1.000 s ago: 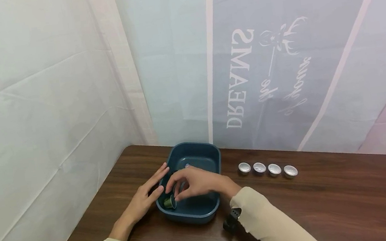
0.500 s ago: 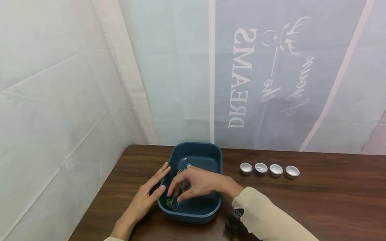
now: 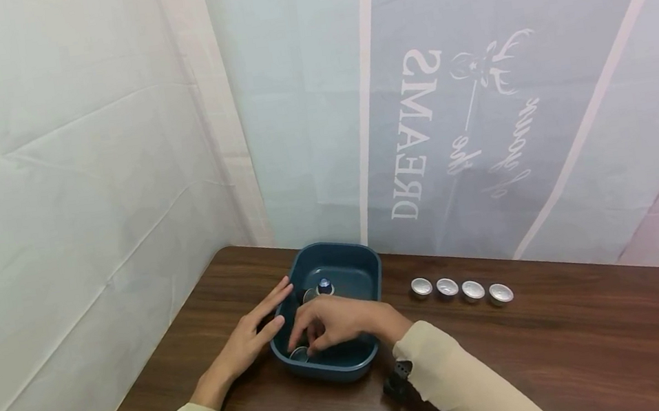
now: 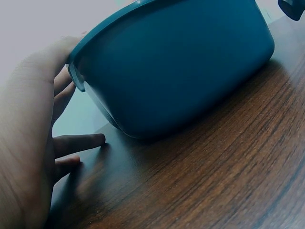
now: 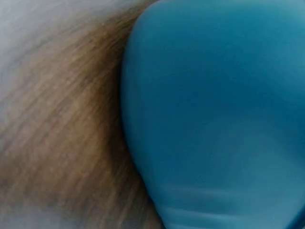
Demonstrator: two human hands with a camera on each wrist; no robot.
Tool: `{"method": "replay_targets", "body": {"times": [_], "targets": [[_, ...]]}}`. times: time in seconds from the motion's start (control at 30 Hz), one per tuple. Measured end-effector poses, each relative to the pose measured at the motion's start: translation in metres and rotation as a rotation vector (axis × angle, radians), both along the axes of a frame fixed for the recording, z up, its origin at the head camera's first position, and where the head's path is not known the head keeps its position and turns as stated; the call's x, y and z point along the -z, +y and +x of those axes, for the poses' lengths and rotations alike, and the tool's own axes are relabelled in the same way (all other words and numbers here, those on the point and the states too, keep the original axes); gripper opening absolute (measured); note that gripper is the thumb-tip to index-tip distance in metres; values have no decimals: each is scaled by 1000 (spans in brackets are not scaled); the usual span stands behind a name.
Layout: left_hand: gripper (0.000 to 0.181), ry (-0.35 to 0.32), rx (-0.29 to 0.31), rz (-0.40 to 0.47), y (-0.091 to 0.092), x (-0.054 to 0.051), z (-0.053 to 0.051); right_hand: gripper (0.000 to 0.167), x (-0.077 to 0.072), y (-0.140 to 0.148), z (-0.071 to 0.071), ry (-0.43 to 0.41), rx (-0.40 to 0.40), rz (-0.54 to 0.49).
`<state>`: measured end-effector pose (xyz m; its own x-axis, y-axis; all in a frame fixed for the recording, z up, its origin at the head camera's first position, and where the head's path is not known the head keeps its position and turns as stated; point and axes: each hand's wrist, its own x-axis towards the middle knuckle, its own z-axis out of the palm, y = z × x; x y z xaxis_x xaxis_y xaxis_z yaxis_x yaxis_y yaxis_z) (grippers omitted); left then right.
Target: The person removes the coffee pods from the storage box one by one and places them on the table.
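In the head view a blue plastic basin (image 3: 353, 367) stands on the table. My right hand (image 3: 337, 319) reaches down into it, with finger and thumb on either side of a coffee capsule (image 3: 300, 354) in the near left corner, pinching it; the capsule's silver-rimmed lid faces up and part of it is hidden. A blue coffee capsule (image 3: 325, 286) stands farther back in the basin, beside another capsule (image 3: 309, 296) partly covered by my right hand. My left hand (image 3: 246, 341) rests its thumb at the basin's left rim, fingers stretched out along the outside.
To the right of the basin, several capsules (image 3: 447, 287) sit in a row on the dark wooden table (image 3: 572, 340), foil lids up. A printed cloth (image 3: 307, 132) hangs behind the table, and a pale cloth wall (image 3: 84, 196) stands at its left.
My right hand has lowered and closed in on the green capsule, whose lid has turned from facing sideways to facing upward. The blue capsule at the back has come into view. My left hand stays put.
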<state>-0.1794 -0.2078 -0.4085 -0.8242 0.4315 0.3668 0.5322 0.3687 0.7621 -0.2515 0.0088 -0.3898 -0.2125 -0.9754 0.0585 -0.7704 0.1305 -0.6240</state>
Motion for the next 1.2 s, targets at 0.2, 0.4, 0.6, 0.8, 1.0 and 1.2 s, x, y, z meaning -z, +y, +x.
{"method": "replay_targets", "body": {"times": [0.2, 0.4, 0.6, 0.8, 1.0, 1.2], "targets": [[49, 0, 1, -5, 1, 0, 0, 18, -1, 3, -1, 45, -7, 10], [50, -8, -2, -5, 1, 0, 0, 15, -4, 8, -6, 145, 62, 30], [49, -11, -7, -11, 0, 0, 0, 16, -6, 9, -8, 198, 97, 47], [50, -12, -8, -8, 1, -1, 1, 19, -6, 9, -7, 180, 138, 67], [49, -8, -9, -6, 0, -2, 1, 21, -5, 9, -7, 188, 138, 87], [49, -18, -3, 6, 0, 0, 0, 24, -5, 9, -7, 185, 132, 88]]}}
